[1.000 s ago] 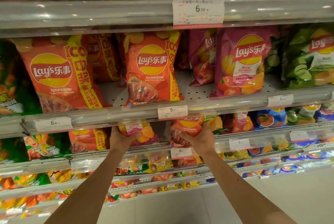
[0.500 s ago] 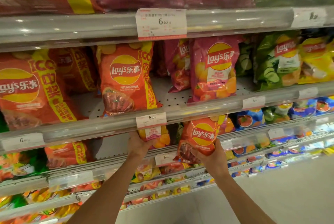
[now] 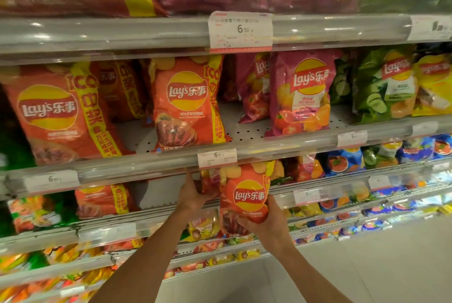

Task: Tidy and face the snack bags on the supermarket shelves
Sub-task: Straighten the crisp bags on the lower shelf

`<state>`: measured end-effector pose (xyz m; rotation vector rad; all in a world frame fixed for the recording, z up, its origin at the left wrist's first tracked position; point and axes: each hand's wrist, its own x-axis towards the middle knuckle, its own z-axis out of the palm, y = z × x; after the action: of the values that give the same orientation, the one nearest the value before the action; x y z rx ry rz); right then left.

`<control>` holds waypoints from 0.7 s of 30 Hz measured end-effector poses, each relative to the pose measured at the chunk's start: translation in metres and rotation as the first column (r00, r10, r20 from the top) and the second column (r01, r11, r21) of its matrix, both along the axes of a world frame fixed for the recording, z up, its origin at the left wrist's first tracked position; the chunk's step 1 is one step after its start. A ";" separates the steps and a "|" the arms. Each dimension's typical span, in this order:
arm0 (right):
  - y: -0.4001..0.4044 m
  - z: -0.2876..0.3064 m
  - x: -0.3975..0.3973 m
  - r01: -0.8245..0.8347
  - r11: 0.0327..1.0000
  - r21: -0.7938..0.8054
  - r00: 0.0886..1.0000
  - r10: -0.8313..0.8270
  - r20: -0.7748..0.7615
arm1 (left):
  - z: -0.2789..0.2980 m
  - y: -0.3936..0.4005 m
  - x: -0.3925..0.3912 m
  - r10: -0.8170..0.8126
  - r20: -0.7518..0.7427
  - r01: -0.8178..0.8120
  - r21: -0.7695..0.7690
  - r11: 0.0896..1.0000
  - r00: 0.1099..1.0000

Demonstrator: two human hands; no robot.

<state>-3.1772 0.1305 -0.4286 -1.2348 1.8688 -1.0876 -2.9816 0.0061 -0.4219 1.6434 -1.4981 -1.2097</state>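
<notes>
Head view: right hand (image 3: pixel 265 223) now holds orange bag (image 3: pixel 244 198) pulled clear of shelf (image 3: pixel 137 170) at 6 o'clock; left hand (image 3: pixel 193 195) grips another bag there. Reposition next.

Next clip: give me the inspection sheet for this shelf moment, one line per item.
Surface: tiered shelves with price tags on the rails.
Job's things: orange bag held upright, logo forward, in front of the lower shelf.
Clutter: a gap beside the standing orange bags above.
Grips: right hand cups the bag's lower part; left hand reaches into the shelf beside it, hold unclear.
Cables: nothing seen.
Surroundings: pale floor.
</notes>
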 end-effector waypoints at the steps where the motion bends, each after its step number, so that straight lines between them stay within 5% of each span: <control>1: -0.002 0.000 0.009 -0.012 1.000 -0.001 1.000 0.012 -0.003 | 0.000 0.004 0.011 -0.002 0.022 0.003 -0.015 1.000 1.000; 5: -0.016 0.001 0.050 -0.077 0.997 0.005 0.997 0.077 0.030 | 0.004 0.026 0.066 -0.011 0.296 0.043 -0.103 0.994 0.955; 11: -0.045 0.009 0.123 -0.190 0.982 0.000 0.981 0.190 0.025 | -0.003 0.064 0.154 0.056 0.648 0.187 -0.299 0.936 0.759; 16: -0.085 0.016 0.176 -0.189 0.981 0.031 0.982 0.190 -0.022 | -0.012 0.076 0.201 -0.093 0.852 0.343 -0.106 0.933 0.515; 21: -0.120 0.016 0.203 -0.132 0.991 0.021 0.991 0.133 -0.019 | -0.011 0.076 0.205 -0.198 0.898 0.385 0.034 0.922 0.394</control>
<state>-2.9743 0.0110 -0.4126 -1.3428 1.7805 -0.9872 -2.7762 0.0822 -0.4333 2.0575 -2.5490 -0.1881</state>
